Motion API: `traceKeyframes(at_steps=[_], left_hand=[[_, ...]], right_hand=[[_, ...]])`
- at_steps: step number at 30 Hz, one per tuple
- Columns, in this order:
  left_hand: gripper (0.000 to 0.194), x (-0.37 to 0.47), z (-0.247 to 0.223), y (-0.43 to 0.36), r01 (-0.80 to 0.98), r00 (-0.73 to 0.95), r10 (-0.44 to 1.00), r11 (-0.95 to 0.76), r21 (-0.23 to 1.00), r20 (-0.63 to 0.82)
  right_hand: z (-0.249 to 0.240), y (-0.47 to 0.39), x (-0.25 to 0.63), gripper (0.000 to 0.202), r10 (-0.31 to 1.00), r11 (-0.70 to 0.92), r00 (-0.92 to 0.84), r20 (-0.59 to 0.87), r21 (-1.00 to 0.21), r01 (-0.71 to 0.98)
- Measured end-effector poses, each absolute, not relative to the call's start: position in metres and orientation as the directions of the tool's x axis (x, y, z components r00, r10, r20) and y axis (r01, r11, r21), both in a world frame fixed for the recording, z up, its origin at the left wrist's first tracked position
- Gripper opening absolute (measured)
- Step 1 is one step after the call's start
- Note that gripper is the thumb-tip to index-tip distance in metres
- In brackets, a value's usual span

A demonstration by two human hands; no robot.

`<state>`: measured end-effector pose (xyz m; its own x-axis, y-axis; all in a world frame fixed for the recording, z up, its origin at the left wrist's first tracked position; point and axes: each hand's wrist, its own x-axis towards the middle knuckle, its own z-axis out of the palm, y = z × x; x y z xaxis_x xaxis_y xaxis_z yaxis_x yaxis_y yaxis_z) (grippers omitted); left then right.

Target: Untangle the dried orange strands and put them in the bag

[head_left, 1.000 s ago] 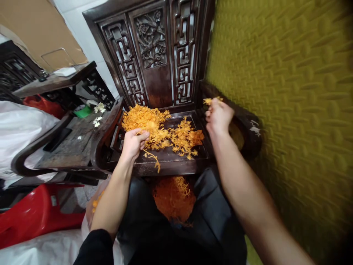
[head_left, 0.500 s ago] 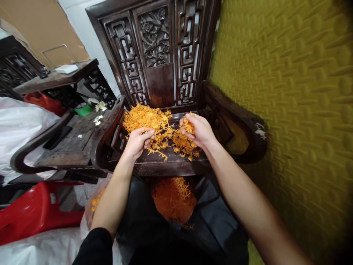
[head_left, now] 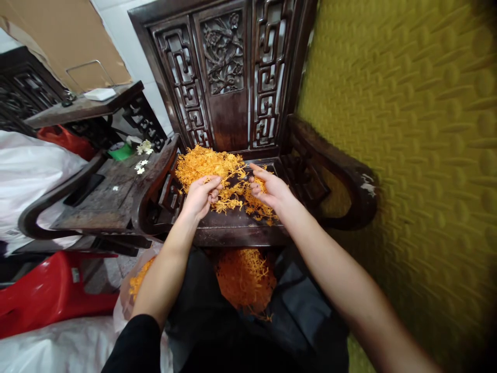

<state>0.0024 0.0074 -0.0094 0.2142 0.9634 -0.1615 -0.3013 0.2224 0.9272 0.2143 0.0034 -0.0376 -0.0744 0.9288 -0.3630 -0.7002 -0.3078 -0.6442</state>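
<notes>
A heap of orange flower-like pieces on thin branching stems point(head_left: 207, 165) lies on the seat of a dark carved wooden chair point(head_left: 240, 235). At the heap's front edge, my left hand point(head_left: 202, 197) is closed in a pinch at a thin orange stem, partly hidden by the fingers. My right hand point(head_left: 272, 190) is over a smaller orange pile point(head_left: 261, 210) on the right of the seat. Its index finger points out toward the heap; the other fingers curl in, with orange pieces showing among them.
Between my legs sits an orange-red container point(head_left: 244, 280) with thin orange stems in it. At left are a red plastic stool point(head_left: 42, 290), white sacks point(head_left: 34, 181), green tape point(head_left: 120, 151) and white flower pieces point(head_left: 142, 166). A yellow textured wall point(head_left: 407, 129) borders the right side.
My right index finger has stretched out, and the orange clump in that hand shows less. The left hand has shifted slightly right in view and stays pinched.
</notes>
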Motion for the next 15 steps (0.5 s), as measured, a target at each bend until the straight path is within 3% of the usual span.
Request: traceKeyframes(at_steps=[2,5,7,11,15], left_hand=[[0.034,0.004,-0.010,0.008,-0.312,0.209,0.964,0.223,0.924,-0.162],[0.036,0.006,-0.012,0.008,-0.304,0.197,0.968,0.211,0.929,-0.155],[0.037,0.008,-0.014,0.007,-0.281,0.192,0.971,0.193,0.940,-0.142],[0.037,0.013,-0.018,0.005,-0.215,0.202,0.976,0.124,0.969,-0.080],[0.034,0.017,-0.020,0.000,-0.139,0.223,0.975,0.039,0.989,-0.008]], right_hand=[[-0.034,0.001,0.210,0.019,0.944,-0.284,-0.072,-0.323,-0.680,-0.676],[-0.025,-0.008,0.201,0.050,0.975,-0.158,0.030,-0.219,-0.785,-0.600],[-0.019,-0.017,0.195,0.058,0.990,-0.044,0.094,-0.110,-0.848,-0.528],[-0.015,-0.033,0.184,0.044,0.996,0.037,-0.057,0.066,-0.913,-0.406],[-0.024,-0.034,0.182,0.044,0.992,0.071,-0.090,0.091,-0.977,-0.201]])
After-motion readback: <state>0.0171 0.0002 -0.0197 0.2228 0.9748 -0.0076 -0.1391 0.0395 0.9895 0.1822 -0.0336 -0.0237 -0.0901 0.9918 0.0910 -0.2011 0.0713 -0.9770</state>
